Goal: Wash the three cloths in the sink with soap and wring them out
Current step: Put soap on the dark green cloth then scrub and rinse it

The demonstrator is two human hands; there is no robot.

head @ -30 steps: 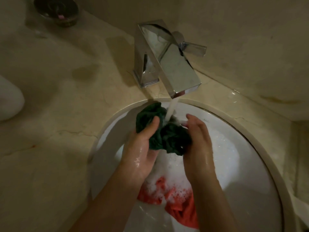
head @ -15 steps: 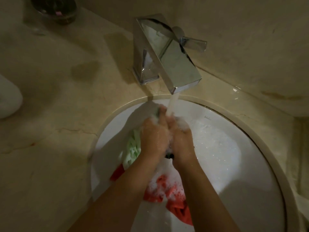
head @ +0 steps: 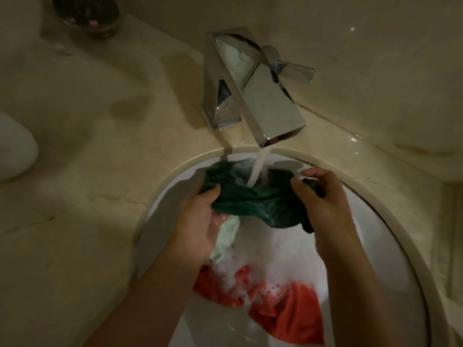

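A dark green cloth point(head: 253, 201) is stretched between my two hands under the running water from the chrome tap point(head: 265, 106). My left hand point(head: 200, 221) grips its left end and my right hand point(head: 323, 196) grips its right end. Beneath the left hand a pale mint cloth point(head: 225, 241) hangs into the white sink point(head: 390, 246). A red cloth point(head: 288, 309) lies at the sink bottom, partly covered by soap foam point(head: 265, 256).
Beige marble counter point(head: 75, 196) surrounds the round sink. A dark dish point(head: 87, 13) sits at the far left back, and a white rounded object point(head: 15, 151) stands at the left edge. The tap lever point(head: 293, 71) points right. A wall rises behind.
My hands were pressed together rubbing the cloth in foam; they have now moved apart and spread the green cloth wide under the water stream.
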